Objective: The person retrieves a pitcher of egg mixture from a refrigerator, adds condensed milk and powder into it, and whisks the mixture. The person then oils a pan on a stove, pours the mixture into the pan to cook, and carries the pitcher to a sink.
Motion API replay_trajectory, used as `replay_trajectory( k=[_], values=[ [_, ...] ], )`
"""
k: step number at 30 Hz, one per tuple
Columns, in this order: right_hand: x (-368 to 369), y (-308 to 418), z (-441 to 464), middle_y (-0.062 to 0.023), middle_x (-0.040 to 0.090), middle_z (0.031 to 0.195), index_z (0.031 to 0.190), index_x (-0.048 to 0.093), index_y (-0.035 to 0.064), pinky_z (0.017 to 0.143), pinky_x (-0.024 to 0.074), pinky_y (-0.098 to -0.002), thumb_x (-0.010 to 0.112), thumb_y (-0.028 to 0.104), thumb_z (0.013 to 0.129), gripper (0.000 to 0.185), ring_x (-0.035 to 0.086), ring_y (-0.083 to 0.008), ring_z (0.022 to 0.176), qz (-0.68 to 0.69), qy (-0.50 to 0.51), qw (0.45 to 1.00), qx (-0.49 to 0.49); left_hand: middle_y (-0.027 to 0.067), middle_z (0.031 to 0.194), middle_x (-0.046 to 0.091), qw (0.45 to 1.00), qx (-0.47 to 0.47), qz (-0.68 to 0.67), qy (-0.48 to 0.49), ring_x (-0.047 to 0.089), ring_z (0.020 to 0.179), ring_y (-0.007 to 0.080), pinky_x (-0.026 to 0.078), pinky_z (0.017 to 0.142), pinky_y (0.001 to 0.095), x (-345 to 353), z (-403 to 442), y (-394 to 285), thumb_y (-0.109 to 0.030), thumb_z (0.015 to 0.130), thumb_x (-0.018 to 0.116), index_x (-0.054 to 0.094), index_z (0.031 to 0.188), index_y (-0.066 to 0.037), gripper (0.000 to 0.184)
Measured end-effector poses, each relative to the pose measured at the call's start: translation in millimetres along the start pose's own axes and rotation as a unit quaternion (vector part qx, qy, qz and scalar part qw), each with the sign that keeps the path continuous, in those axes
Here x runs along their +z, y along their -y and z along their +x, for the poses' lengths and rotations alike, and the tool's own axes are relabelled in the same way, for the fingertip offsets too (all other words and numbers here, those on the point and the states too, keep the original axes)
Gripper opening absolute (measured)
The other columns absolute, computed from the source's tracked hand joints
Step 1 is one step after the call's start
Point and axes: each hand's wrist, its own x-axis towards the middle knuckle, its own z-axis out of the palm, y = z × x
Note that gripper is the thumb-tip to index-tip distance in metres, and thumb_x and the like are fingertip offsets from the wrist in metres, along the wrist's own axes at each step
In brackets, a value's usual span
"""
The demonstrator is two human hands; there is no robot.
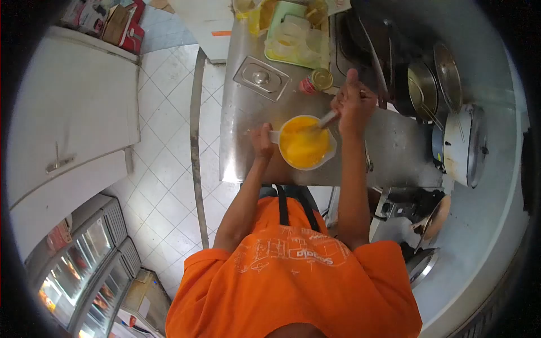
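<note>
A white measuring jug with a spout stands near the front of the steel counter, holding beaten-egg-like yellow liquid. My left hand is closed around the jug's handle on its left side. Above the jug's right rim, my right hand grips a grey metal stirring utensil, thumb pointing away from me. The utensil's lower end dips into the yellow liquid and is blurred, so its shape cannot be made out. Beyond the jug sits a tin can with a red label.
On the steel counter lies a rectangular steel lid. Farther back, a green tray carries clear plastic containers. Pans and a large pot line the right wall. A glass-front fridge stands behind left.
</note>
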Motion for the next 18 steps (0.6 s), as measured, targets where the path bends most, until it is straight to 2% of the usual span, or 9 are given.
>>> replay_trajectory(
  k=[2, 4, 7, 9, 11, 13, 14, 16, 18],
  values=[
    [-14, -50, 1, 0.0032, 0.037, 0.048, 0.053, 0.042, 0.0118, 0.042, 0.0301, -0.0268, 0.063, 0.044, 0.094, 0.056, 0.036, -0.0087, 0.040, -0.017, 0.011, 0.999, 0.031, 0.0005, 0.049, 0.042, 0.985, -0.133, -0.093, 0.059, 0.037, 0.044, 0.0152, 0.024, 0.046, 0.0355, -9, 1, 24, -0.019, 0.093, 0.057, 0.047, 0.054, -0.008, 0.041],
    [-36, -60, 2, 0.0030, 0.037, 0.048, 0.053, 0.040, 0.0126, 0.042, 0.0299, -0.0264, 0.063, 0.046, 0.094, 0.058, 0.035, -0.0083, 0.040, -0.044, 0.006, 0.998, 0.050, -0.0060, 0.050, 0.036, 0.968, -0.178, -0.103, 0.142, 0.030, 0.047, 0.0081, 0.020, 0.047, 0.0327, -11, 9, 26, -0.019, 0.092, 0.061, 0.042, 0.053, -0.010, 0.044],
    [-65, -24, -11, 0.0019, 0.038, 0.048, 0.053, 0.038, 0.0129, 0.043, 0.0301, -0.0267, 0.062, 0.047, 0.094, 0.059, 0.036, -0.0080, 0.041, -0.011, -0.034, 0.998, 0.047, -0.0097, 0.055, 0.030, 0.972, -0.105, -0.045, 0.203, 0.025, 0.052, 0.0044, 0.016, 0.048, 0.0310, -13, 9, -20, -0.020, 0.091, 0.064, 0.037, 0.053, -0.011, 0.047],
    [-83, -21, -26, 0.0010, 0.039, 0.049, 0.053, 0.038, 0.0125, 0.043, 0.0305, -0.0273, 0.061, 0.045, 0.095, 0.058, 0.037, -0.0081, 0.042, 0.007, -0.055, 0.996, 0.068, -0.0097, 0.056, 0.030, 0.971, -0.118, -0.085, 0.190, 0.024, 0.053, 0.0048, 0.015, 0.049, 0.0311, -5, 3, -31, -0.020, 0.090, 0.065, 0.034, 0.055, -0.013, 0.047],
    [-112, -21, -39, 0.0002, 0.041, 0.049, 0.053, 0.039, 0.0125, 0.043, 0.0309, -0.0274, 0.059, 0.042, 0.097, 0.057, 0.038, -0.0086, 0.043, 0.061, -0.042, 0.997, 0.037, -0.0024, 0.071, 0.052, 0.940, -0.143, -0.037, 0.306, 0.045, 0.065, 0.0089, 0.034, 0.057, 0.0306, -19, 7, -3, -0.022, 0.090, 0.064, 0.057, 0.078, -0.005, 0.022],
    [-143, -19, -57, -0.0004, 0.041, 0.049, 0.053, 0.040, 0.0122, 0.044, 0.0312, -0.0273, 0.057, 0.040, 0.098, 0.056, 0.039, -0.0091, 0.043, 0.082, -0.059, 0.995, 0.000, -0.0018, 0.071, 0.053, 0.947, -0.094, 0.030, 0.306, 0.046, 0.065, 0.0097, 0.036, 0.058, 0.0312, -12, -9, -7, -0.024, 0.090, 0.063, 0.059, 0.078, -0.003, 0.025],
    [-158, -18, -66, -0.0005, 0.042, 0.049, 0.053, 0.040, 0.0120, 0.044, 0.0313, -0.0272, 0.057, 0.039, 0.099, 0.056, 0.039, -0.0094, 0.043, 0.078, -0.088, 0.993, -0.024, -0.0048, 0.064, 0.042, 0.965, -0.029, 0.067, 0.253, 0.037, 0.060, 0.0085, 0.029, 0.054, 0.0320, 4, -21, -31, -0.025, 0.090, 0.062, 0.049, 0.067, -0.005, 0.034],
    [-194, -8, -83, -0.0011, 0.042, 0.049, 0.053, 0.040, 0.0113, 0.044, 0.0315, -0.0271, 0.055, 0.037, 0.100, 0.055, 0.039, -0.0102, 0.043, 0.093, -0.149, 0.984, -0.028, -0.0067, 0.056, 0.035, 0.958, 0.160, 0.110, 0.209, 0.032, 0.055, 0.0089, 0.025, 0.050, 0.0334, 41, -37, -75, -0.026, 0.091, 0.060, 0.043, 0.058, -0.005, 0.043],
    [-230, 12, -103, -0.0018, 0.043, 0.049, 0.053, 0.039, 0.0104, 0.044, 0.0317, -0.0276, 0.053, 0.035, 0.101, 0.056, 0.040, -0.0109, 0.043, 0.124, -0.196, 0.973, 0.019, -0.0026, 0.062, 0.044, 0.968, 0.114, 0.072, 0.210, 0.041, 0.059, 0.0113, 0.032, 0.054, 0.0325, 54, -54, -72, -0.026, 0.091, 0.059, 0.052, 0.065, -0.003, 0.036]
  ],
)
